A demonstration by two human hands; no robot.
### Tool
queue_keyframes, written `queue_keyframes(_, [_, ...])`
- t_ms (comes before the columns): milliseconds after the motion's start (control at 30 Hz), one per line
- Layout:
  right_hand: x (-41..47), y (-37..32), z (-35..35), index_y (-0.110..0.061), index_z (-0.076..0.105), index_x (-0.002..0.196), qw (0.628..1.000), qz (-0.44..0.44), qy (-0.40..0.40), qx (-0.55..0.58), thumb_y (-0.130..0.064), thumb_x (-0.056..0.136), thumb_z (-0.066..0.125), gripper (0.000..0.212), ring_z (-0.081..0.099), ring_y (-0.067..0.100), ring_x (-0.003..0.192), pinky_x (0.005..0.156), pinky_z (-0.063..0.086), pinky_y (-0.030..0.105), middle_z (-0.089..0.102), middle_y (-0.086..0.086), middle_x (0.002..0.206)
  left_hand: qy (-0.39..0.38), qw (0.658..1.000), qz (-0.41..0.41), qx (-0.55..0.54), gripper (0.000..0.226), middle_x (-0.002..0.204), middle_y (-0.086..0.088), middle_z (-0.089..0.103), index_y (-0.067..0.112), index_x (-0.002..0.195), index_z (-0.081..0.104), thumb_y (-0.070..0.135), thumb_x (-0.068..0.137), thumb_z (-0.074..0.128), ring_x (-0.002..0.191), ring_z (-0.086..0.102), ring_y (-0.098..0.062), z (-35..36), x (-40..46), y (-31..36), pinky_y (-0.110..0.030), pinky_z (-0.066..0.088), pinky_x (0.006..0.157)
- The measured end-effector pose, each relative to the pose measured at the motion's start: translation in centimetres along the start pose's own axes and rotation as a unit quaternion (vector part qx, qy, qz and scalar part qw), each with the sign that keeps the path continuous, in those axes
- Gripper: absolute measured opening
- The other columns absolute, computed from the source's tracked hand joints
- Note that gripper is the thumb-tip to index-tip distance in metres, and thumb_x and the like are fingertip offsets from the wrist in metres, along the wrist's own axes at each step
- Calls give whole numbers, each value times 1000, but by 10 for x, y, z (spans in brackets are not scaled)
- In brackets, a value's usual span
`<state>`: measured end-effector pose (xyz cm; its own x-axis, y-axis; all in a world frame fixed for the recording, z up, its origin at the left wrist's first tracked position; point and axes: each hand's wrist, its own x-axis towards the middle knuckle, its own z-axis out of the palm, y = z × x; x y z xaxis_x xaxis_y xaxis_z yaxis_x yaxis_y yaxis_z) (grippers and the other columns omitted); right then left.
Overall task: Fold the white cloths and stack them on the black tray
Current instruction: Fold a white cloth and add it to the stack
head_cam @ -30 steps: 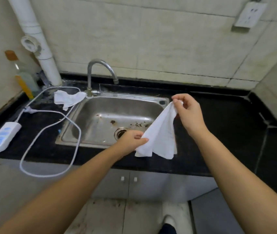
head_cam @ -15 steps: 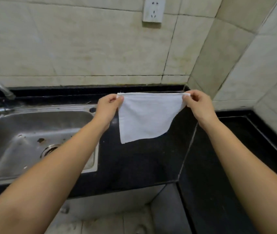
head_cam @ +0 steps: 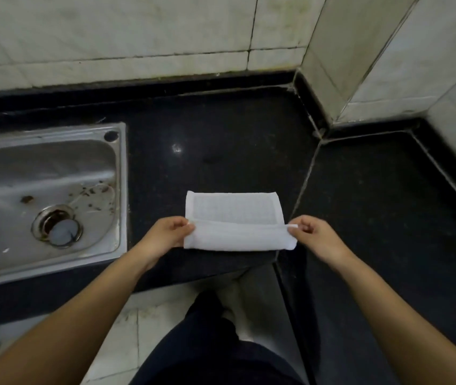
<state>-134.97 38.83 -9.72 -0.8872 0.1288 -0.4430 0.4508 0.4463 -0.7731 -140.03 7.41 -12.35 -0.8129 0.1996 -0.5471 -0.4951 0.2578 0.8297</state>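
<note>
White cloth (head_cam: 235, 220) on black counter (head_cam: 221, 151), near edge in both hands' grip.

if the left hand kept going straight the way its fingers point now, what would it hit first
The left hand pinches the near-left corner of the white cloth, fingers pointing right. It would likely meet the cloth's folded flap first, then the right hand at the opposite corner.

The cloth (head_cam: 235, 218) lies on the counter (head_cam: 221, 151) near its front edge, right of the sink (head_cam: 122, 190). The left hand (head_cam: 165, 236) pinches its left end, the right hand (head_cam: 314, 237) its right end.
</note>
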Motion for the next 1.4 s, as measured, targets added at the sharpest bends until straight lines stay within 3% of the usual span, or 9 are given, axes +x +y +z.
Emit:
queue_keyframes(333, [77,-28,26,-16,60,92,992,40,115,-26,-18,93,55,5,55,18,83,64,43,22,57,0,84,163,940,83,289,18,80,-1,55,12,85,59,25,94,51,74,52,-15,-1,66,34,-26,40,62])
queue_keyframes(500, [85,-27,43,-16,53,120,965,55,164,-197,-27,92,55,30,55,27,109,94,45,42,54,7,118,138,835,134,515,29,117,-5,51,18,119,53,25,91,54,112,47,-23,5,89,35,-36,38,95])
queue_keyframes(700, [37,-14,48,-16,44,132,940,149,162,-261,-41,95,45,45,44,26,122,97,37,41,48,6,131,-98,741,364,556,50,140,-5,40,19,142,38,12,93,46,131,35,-24,86,110,74,-37,29,104])
queue_keyframes(800, [21,-7,59,-17,48,125,931,174,162,-276,-41,95,45,39,45,25,120,95,37,39,49,4,127,-249,620,420,614,60,151,-4,28,23,144,34,1,89,42,142,20,-22,134,120,85,-36,20,112])
queue_keyframes(967, [28,-15,54,-15,57,103,946,199,151,-205,-29,92,50,20,50,28,110,90,42,39,54,8,115,-270,488,456,693,35,148,-6,32,16,119,53,4,88,42,142,21,-21,148,136,99,-44,6,118])
queue_keyframes(1033, [34,-25,46,-16,54,91,964,184,156,-112,-24,89,55,8,57,26,96,79,45,35,58,5,99,-286,502,424,698,27,132,-4,46,17,110,54,7,89,43,129,37,-20,140,136,113,-43,10,118])
queue_keyframes(1133, [46,-45,29,-16,53,86,976,144,165,10,-17,88,58,6,54,14,75,59,41,23,53,-5,76,-275,626,348,642,8,94,-1,56,19,92,46,12,90,46,101,53,-23,117,133,138,-25,34,87])
queue_keyframes(1267, [65,-82,12,-16,57,97,983,62,167,45,-13,88,58,9,52,10,73,60,41,18,54,-5,81,-178,742,321,561,19,104,0,62,19,110,57,24,92,53,97,57,-20,76,127,178,-31,45,78])
queue_keyframes(1400, [75,-132,-13,-10,66,106,979,-53,182,75,-8,88,58,20,54,12,75,68,44,24,59,0,81,-78,794,359,484,16,97,3,56,16,104,64,21,93,54,90,53,-14,39,109,224,-27,39,74])
